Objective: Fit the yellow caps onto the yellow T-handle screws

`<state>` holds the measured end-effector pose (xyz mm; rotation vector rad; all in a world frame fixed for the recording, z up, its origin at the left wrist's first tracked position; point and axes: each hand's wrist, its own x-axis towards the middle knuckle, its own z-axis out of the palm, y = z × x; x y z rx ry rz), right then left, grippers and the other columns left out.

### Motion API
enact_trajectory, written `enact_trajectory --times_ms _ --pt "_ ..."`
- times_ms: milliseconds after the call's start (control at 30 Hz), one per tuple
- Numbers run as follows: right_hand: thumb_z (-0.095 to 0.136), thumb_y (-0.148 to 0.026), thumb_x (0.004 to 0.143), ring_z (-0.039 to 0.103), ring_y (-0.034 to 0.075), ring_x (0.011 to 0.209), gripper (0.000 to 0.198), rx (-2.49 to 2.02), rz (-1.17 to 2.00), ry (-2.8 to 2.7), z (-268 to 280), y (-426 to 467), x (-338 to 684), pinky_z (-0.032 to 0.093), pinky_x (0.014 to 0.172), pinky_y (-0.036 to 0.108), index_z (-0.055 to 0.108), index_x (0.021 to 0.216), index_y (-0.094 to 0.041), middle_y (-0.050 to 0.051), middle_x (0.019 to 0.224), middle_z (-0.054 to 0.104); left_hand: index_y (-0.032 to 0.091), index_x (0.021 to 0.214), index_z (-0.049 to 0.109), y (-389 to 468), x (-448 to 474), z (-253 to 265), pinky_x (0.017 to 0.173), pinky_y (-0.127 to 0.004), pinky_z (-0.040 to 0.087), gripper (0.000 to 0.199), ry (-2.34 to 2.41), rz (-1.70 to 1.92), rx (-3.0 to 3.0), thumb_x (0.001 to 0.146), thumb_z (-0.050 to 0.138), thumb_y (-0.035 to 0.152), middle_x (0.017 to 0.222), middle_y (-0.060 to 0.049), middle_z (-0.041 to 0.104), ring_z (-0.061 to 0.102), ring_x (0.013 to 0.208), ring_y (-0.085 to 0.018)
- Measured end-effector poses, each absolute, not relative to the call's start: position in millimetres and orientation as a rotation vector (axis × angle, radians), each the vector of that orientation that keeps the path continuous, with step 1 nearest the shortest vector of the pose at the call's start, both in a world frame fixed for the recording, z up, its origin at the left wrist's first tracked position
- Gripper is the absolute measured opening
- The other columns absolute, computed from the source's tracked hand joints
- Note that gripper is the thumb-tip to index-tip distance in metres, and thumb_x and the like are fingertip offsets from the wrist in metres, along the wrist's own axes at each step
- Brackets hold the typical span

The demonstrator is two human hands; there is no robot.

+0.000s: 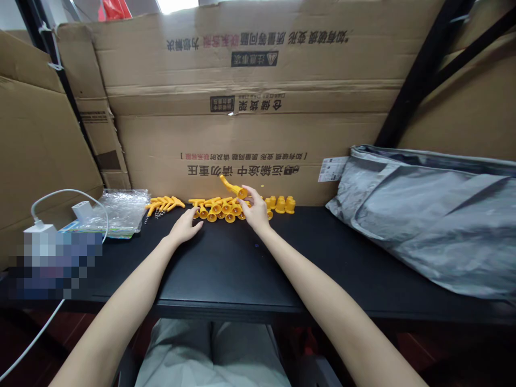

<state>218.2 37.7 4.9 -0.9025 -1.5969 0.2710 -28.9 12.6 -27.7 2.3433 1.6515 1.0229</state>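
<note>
My right hand (256,211) pinches a yellow plastic corkscrew (231,186) by its bell-shaped end, lifted above a pile and tilted with its handle up to the left. Below it lies a pile of similar yellow corkscrews (212,216), their round open ends facing me. At the left end of this pile rests my left hand (185,227), thumb and fingers apart, holding nothing; whether its fingertips touch a corkscrew is hard to tell. Farther left lie several yellow T-shaped handles with metal spirals (163,204). Several yellow bell-shaped pieces (289,205) stand upright right of my right hand.
Clear plastic bags (123,212) lie at the left, beside a white charger with a cable (40,231) and a blurred-out patch. A large grey bag (427,226) takes up the right side. Cardboard (250,129) walls the back of the black table (226,269).
</note>
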Motion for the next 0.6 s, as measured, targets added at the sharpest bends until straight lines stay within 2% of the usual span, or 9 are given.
enact_trajectory --times_ms 133,233,400,533,600 --pt "0.048 -0.018 0.085 0.054 0.024 0.117 0.043 -1.044 0.096 -1.814 8.8 42.2 203.7 0.042 0.101 0.040 0.053 0.128 -0.022 0.008 0.129 0.057 0.016 0.120 0.054 13.5 -28.8 -27.2 0.092 -0.036 0.047 0.042 1.642 0.969 2.384 0.081 0.052 0.032 0.113 -0.011 0.060 0.060 0.098 -0.020" --pt "0.047 -0.018 0.086 0.052 0.024 0.118 0.045 -1.150 0.028 -1.896 11.4 47.6 185.9 0.040 0.102 0.042 0.052 0.130 -0.023 0.007 0.131 0.056 0.015 0.112 0.059 14.0 -29.3 -26.1 0.093 -0.035 0.047 0.036 1.656 0.926 2.424 0.081 0.052 0.031 0.108 -0.010 0.061 0.059 0.098 -0.020" --pt "0.044 -0.014 0.088 0.053 0.022 0.118 0.047 -1.222 -0.080 -2.022 13.2 50.1 152.2 0.027 0.110 0.045 0.049 0.134 -0.024 0.005 0.131 0.057 0.015 0.099 0.065 13.5 -28.8 -24.6 0.092 -0.035 0.047 0.026 1.648 0.880 2.470 0.081 0.051 0.029 0.100 -0.009 0.064 0.060 0.095 -0.020" --pt "0.042 -0.008 0.085 0.055 0.024 0.115 0.052 -1.388 -0.151 -2.178 11.8 44.9 132.1 0.015 0.112 0.055 0.049 0.134 -0.024 0.008 0.129 0.058 0.015 0.095 0.067 12.4 -27.8 -23.3 0.088 -0.034 0.048 0.025 1.641 0.860 2.475 0.081 0.051 0.028 0.096 -0.009 0.066 0.061 0.091 -0.020" --pt "0.044 -0.008 0.084 0.050 0.026 0.122 0.051 -1.456 -0.164 -2.262 11.1 41.6 126.3 0.007 0.111 0.061 0.052 0.132 -0.023 0.011 0.134 0.054 0.016 0.092 0.068 12.0 -27.6 -22.6 0.086 -0.033 0.048 0.024 1.631 0.850 2.474 0.080 0.051 0.027 0.094 -0.008 0.068 0.061 0.089 -0.020"
